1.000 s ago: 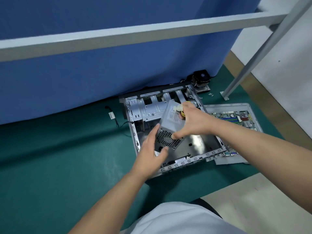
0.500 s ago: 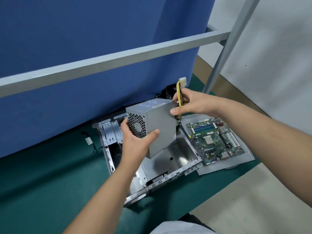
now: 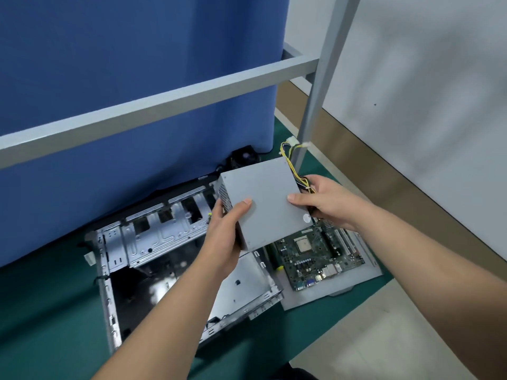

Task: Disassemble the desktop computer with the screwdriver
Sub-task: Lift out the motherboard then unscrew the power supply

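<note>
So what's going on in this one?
A person is stripping a desktop computer. Both hands hold the grey power supply in the air above the open metal case: the left hand grips its vented end, the right hand holds the cable end with the yellow wires. The motherboard already lies out on a grey panel beside the case.
</note>
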`<control>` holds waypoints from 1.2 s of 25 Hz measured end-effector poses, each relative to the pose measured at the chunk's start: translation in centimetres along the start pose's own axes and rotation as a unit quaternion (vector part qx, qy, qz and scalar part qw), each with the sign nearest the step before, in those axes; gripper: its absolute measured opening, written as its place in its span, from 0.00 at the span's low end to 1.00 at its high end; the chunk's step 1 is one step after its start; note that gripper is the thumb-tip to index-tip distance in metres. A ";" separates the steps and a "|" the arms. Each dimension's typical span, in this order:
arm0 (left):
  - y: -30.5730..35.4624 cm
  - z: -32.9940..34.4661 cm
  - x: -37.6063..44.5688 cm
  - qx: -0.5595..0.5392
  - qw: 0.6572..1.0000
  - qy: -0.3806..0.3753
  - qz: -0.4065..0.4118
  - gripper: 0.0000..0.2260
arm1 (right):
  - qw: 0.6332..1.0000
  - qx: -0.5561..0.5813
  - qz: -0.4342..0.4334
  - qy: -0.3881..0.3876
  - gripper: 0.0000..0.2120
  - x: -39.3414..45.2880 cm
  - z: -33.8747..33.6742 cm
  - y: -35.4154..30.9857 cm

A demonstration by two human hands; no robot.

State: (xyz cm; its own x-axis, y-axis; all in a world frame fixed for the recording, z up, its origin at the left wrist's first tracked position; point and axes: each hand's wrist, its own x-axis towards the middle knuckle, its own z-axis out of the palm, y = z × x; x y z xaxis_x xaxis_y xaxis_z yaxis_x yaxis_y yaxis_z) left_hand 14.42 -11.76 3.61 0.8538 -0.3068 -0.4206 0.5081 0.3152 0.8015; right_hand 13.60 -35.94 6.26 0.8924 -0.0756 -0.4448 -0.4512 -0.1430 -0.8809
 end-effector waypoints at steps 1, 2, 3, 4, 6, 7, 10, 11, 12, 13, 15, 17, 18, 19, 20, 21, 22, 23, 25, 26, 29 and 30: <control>-0.7 1.3 0.9 0.006 1.000 -0.007 -0.004 0.24 | 1.000 -0.005 0.007 -0.001 0.17 0.3 -1.4 0.7; -1.4 2.5 1.8 0.011 1.000 -0.009 -0.010 0.26 | 1.000 -0.002 0.012 0.001 0.15 0.6 -2.6 1.4; -2.2 3.8 2.8 0.014 1.000 -0.005 -0.022 0.29 | 1.000 0.004 0.017 0.008 0.14 0.8 -3.9 2.0; -2.9 5.1 3.8 0.018 0.999 0.001 -0.041 0.34 | 1.000 0.007 0.023 0.019 0.14 1.1 -4.9 2.6; -4.7 7.4 5.6 0.051 0.995 0.024 -0.082 0.40 | 0.998 -0.004 0.041 0.046 0.15 1.7 -7.0 4.2; -5.7 8.2 6.3 0.079 0.991 0.034 -0.102 0.41 | 0.997 -0.019 0.056 0.057 0.16 2.1 -7.7 5.1; -9.5 9.4 7.8 0.101 0.980 0.056 -0.161 0.37 | 0.990 -0.061 0.108 0.066 0.20 3.0 -8.8 8.4; -10.9 9.5 8.0 0.088 0.978 0.062 -0.180 0.36 | 0.988 -0.070 0.123 0.066 0.23 3.3 -9.0 9.5; -12.3 9.5 8.1 0.074 0.975 0.071 -0.199 0.34 | 0.985 -0.076 0.137 0.066 0.27 3.5 -9.1 10.5; -13.8 9.5 8.2 0.060 0.971 0.084 -0.218 0.32 | 0.983 -0.080 0.150 0.063 0.32 3.8 -9.2 11.5; -16.1 9.6 8.2 0.038 0.963 0.103 -0.244 0.28 | 0.979 -0.095 0.170 0.056 0.39 4.3 -9.4 13.2; -17.5 9.6 8.2 0.034 0.960 0.116 -0.251 0.25 | 0.977 -0.092 0.186 0.057 0.43 4.6 -9.4 14.3; -17.9 9.6 8.3 0.045 0.959 0.121 -0.254 0.23 | 0.976 -0.090 0.190 0.062 0.45 4.8 -9.3 14.8; -18.2 9.4 8.5 0.063 0.957 0.123 -0.254 0.22 | 0.975 -0.093 0.190 0.068 0.47 4.9 -9.2 15.2; -18.5 9.2 8.7 0.082 0.956 0.120 -0.256 0.20 | 0.973 -0.106 0.190 0.073 0.48 5.1 -9.1 15.5; -18.8 9.0 8.9 0.104 0.954 0.112 -0.257 0.20 | 0.971 -0.118 0.191 0.077 0.49 5.3 -9.0 15.7; -18.9 8.7 9.0 0.129 0.951 0.103 -0.262 0.22 | 0.970 -0.127 0.193 0.080 0.50 5.5 -8.9 15.9; -19.1 8.5 9.0 0.152 0.947 0.098 -0.265 0.23 | 0.969 -0.128 0.197 0.082 0.51 5.5 -8.8 16.1; -19.4 8.0 8.9 0.170 0.946 0.095 -0.259 0.22 | 0.967 -0.127 0.203 0.084 0.51 5.6 -8.6 16.3; -19.3 8.0 8.8 0.170 0.948 0.091 -0.254 0.21 | 0.967 -0.126 0.209 0.080 0.51 5.6 -8.6 16.4; -19.1 7.9 8.7 0.203 0.945 0.101 -0.235 0.19 | 0.965 -0.129 0.215 0.078 0.51 5.4 -8.3 16.5; -18.7 7.9 8.6 0.223 0.940 0.105 -0.234 0.19 | 0.964 -0.132 0.217 0.076 0.51 5.3 -8.1 16.3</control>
State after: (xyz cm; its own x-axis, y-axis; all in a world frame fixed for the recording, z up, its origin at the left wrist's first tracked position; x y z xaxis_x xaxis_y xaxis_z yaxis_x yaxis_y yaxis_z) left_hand 11.35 -27.43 -11.64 0.5752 -0.1200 -0.8092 0.7762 -0.2323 0.5862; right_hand 10.93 -46.69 -9.11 0.6174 -0.3264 -0.7157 -0.7852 -0.3100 -0.5360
